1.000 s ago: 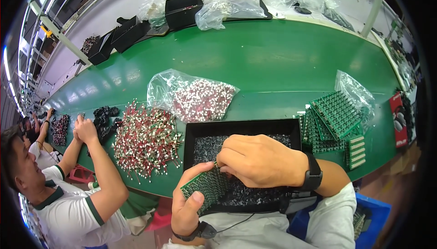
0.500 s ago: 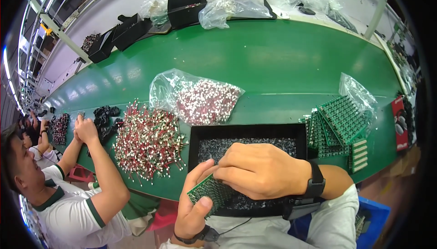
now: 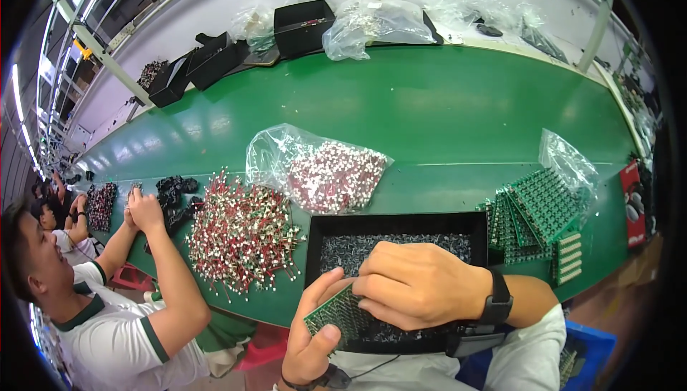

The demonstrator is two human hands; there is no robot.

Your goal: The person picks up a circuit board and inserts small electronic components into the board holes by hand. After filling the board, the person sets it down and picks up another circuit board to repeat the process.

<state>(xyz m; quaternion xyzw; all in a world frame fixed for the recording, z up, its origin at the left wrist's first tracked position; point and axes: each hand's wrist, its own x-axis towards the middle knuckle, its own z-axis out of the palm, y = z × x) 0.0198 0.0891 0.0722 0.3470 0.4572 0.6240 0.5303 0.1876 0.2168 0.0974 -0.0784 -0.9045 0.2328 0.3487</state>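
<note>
A green circuit board panel (image 3: 338, 317) is gripped along its edge by my left hand (image 3: 309, 348), with the thumb on its near face. The board is tilted and set with rows of small parts. My right hand (image 3: 422, 284) is bent over the board's upper right edge, its fingers pinched together. Whatever those fingertips hold is hidden behind the hand. Beneath both hands is a black tray (image 3: 397, 223) of small dark and clear pieces.
Left of the tray lies a heap of red-and-white wired connectors (image 3: 243, 237), with a clear bag of similar parts (image 3: 336, 176) behind. Stacked circuit boards (image 3: 544, 205) stand at right. A co-worker (image 3: 107, 305) works at left. Black bins (image 3: 304, 30) line the back.
The whole scene has shifted slightly down and to the right in the picture. My hands stay at the board, which my left hand still holds.
</note>
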